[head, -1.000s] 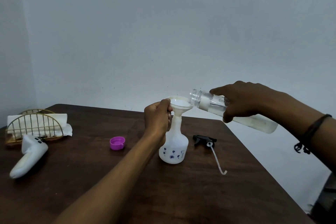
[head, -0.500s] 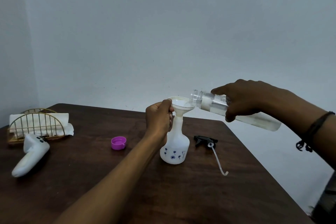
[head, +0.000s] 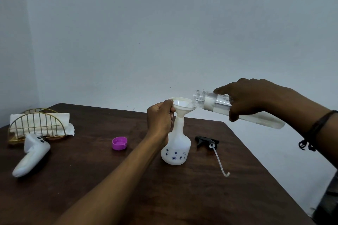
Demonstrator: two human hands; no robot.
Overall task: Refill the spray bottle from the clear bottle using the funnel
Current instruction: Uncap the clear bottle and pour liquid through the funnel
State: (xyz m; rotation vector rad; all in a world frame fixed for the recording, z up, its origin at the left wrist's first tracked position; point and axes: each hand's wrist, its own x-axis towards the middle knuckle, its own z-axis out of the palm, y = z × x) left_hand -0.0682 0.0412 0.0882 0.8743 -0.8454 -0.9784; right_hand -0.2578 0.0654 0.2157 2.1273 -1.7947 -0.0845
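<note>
A white spray bottle with small blue flowers stands upright on the dark wooden table. A white funnel sits in its neck. My left hand grips the funnel's rim and the bottle neck from the left. My right hand holds the clear bottle nearly level, its open mouth at the funnel's right rim and its base pointing right. Liquid lies along the bottle's lower side.
The black spray head with its dip tube lies right of the spray bottle. A purple cap lies to the left. Farther left are a white handheld controller and a gold wire napkin holder.
The clear bottle has shifted slightly right and its mouth has risen a little; it stays at the funnel's rim. My left hand keeps its hold.
</note>
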